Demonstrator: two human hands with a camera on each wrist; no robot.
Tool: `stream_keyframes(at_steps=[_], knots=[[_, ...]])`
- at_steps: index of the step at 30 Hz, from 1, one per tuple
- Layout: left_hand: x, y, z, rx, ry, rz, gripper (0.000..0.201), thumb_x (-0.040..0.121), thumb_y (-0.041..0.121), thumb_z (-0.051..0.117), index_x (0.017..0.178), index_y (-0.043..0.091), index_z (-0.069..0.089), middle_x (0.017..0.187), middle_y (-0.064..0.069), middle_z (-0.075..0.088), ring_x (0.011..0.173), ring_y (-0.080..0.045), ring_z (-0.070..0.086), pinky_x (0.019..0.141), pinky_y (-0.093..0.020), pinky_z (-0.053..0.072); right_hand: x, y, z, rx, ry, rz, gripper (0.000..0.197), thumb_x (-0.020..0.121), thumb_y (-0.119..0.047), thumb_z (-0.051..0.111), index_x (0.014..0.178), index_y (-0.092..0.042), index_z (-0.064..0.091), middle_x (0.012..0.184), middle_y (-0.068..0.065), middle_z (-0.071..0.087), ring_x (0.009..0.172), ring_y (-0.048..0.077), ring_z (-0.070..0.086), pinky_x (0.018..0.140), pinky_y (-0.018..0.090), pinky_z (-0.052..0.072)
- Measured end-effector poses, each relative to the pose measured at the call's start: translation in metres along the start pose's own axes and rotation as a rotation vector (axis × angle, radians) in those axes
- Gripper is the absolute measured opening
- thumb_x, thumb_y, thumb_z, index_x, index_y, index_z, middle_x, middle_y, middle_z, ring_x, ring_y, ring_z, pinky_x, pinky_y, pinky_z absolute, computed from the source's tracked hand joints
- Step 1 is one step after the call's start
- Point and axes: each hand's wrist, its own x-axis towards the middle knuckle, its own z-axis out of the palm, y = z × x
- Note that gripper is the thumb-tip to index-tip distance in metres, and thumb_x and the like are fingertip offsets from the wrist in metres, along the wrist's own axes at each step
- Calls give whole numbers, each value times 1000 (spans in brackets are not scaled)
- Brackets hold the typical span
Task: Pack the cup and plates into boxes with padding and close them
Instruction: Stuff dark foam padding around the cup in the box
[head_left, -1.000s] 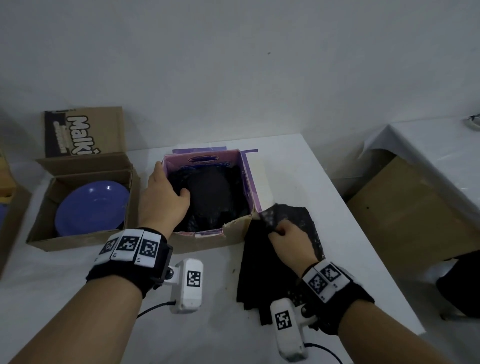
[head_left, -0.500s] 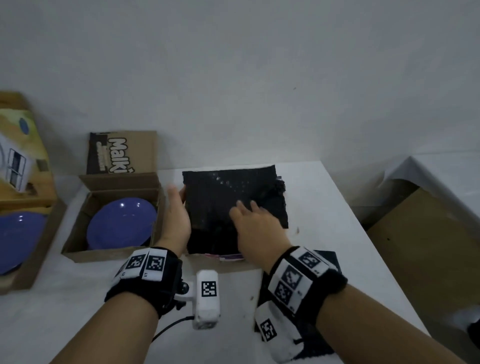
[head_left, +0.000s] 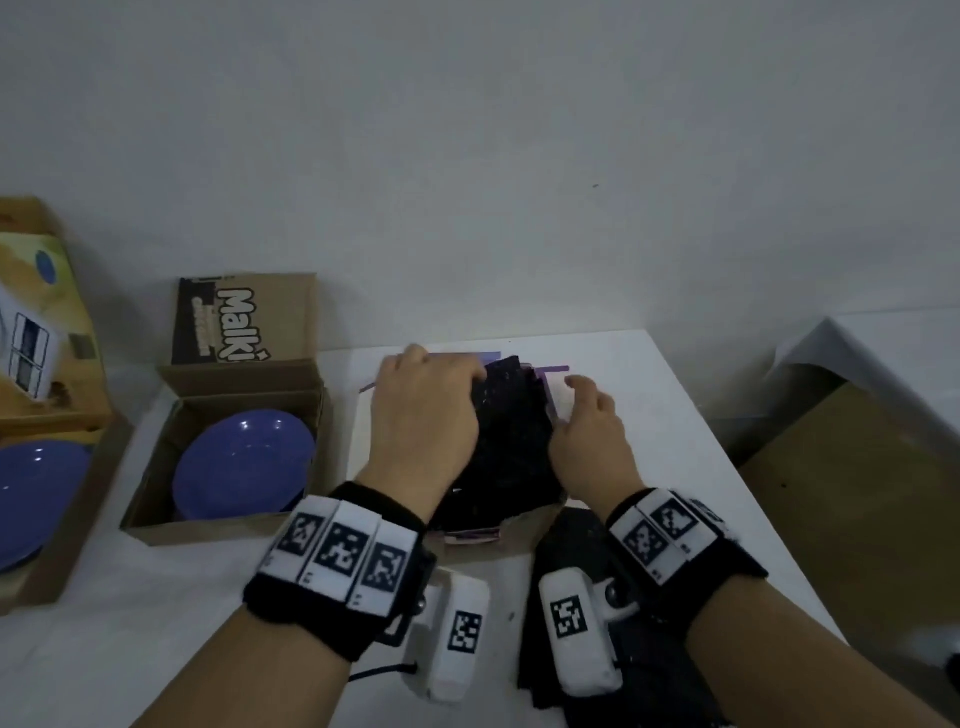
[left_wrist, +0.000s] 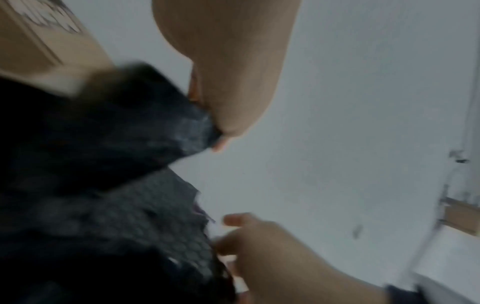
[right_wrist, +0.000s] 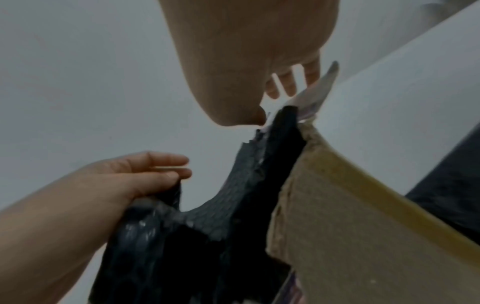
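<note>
The black bubble-wrap padding (head_left: 511, 441) is sitting bunched up in the purple-lined cardboard box (head_left: 488, 538) at the middle of the white table (head_left: 649, 395), rising above the box's rim. Your left hand (head_left: 423, 415) is lying over the left side of it with the fingers curled down over the top edge of the sheet; the right wrist view is showing those fingers closed on a fold of the black wrap. Your right hand (head_left: 589, 439) is sitting against the right side of the padding, just beside the box's right wall, with the fingers loosely spread and nearly straight, gripping nothing that you can make out. More black padding sheets (head_left: 644, 670) are lying flat on the table near you, partly under your right wrist. To the left, a brown carton (head_left: 171, 499) with its printed flap standing upright is holding a blue plate (head_left: 244, 462), uncovered. Further left, at the frame's edge, another open box (head_left: 67, 551) is holding a second blue plate (head_left: 36, 499).
</note>
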Motion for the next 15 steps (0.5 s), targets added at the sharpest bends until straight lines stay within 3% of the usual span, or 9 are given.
stream_keyframes(at_steps=[3, 5, 7, 9, 11, 12, 13, 15], knots=[[4, 4, 9, 175, -362, -9, 26, 90, 30, 52, 113, 30, 64, 112, 2, 66, 110, -24, 52, 97, -36, 31, 7, 14, 7, 171, -160, 190, 43, 97, -21, 37, 138, -18, 26, 105, 21, 62, 86, 35, 60, 76, 42, 50], [10, -7, 7, 93, -621, -69, 44, 82, 42, 64, 124, 32, 58, 123, 2, 62, 115, -23, 53, 102, -37, 36, 10, 20, 8, 211, -174, 222, 36, 96, -28, 38, 130, -16, 38, 100, 19, 66, 84, 33, 62, 79, 45, 53], [18, -16, 5, 3, -793, -101, 65, 75, 44, 72, 135, 32, 48, 134, 2, 55, 121, -21, 51, 103, -37, 39, 11, 24, 6, 243, -150, 231, 32, 96, -35, 38, 118, -15, 49, 101, 16, 66, 89, 35, 63, 83, 45, 52], [21, -15, 6, 50, -806, -67, 62, 81, 51, 63, 138, 34, 43, 135, 2, 54, 122, -20, 50, 108, -40, 33, 10, 28, 6, 244, -124, 235, 32, 95, -38, 36, 111, -15, 52, 99, 15, 67, 89, 35, 64, 84, 42, 51], [19, -3, 13, 205, -722, -13, 52, 91, 61, 38, 134, 32, 48, 124, 1, 61, 118, -21, 53, 113, -49, 16, 9, 30, 8, 240, -129, 231, 31, 96, -37, 35, 110, -15, 51, 97, 15, 66, 90, 34, 63, 83, 39, 49], [16, 6, 19, 277, -695, -5, 58, 92, 64, 28, 132, 27, 49, 119, -2, 64, 115, -23, 55, 114, -52, 8, 8, 30, 9, 243, -135, 229, 31, 96, -37, 35, 110, -14, 51, 97, 14, 66, 90, 33, 63, 83, 38, 49], [12, 16, 26, 328, -681, -13, 65, 92, 65, 24, 134, 20, 47, 118, -6, 65, 116, -25, 55, 115, -54, 4, 8, 30, 10, 252, -143, 233, 31, 97, -37, 35, 109, -13, 51, 96, 14, 65, 90, 32, 62, 83, 39, 49], [3, 31, 40, 379, -695, -64, 77, 92, 64, 28, 146, 9, 29, 132, -15, 56, 129, -32, 44, 116, -55, 2, 9, 29, 11, 291, -148, 241, 31, 96, -37, 36, 107, -12, 51, 94, 12, 63, 87, 30, 60, 82, 42, 49]])
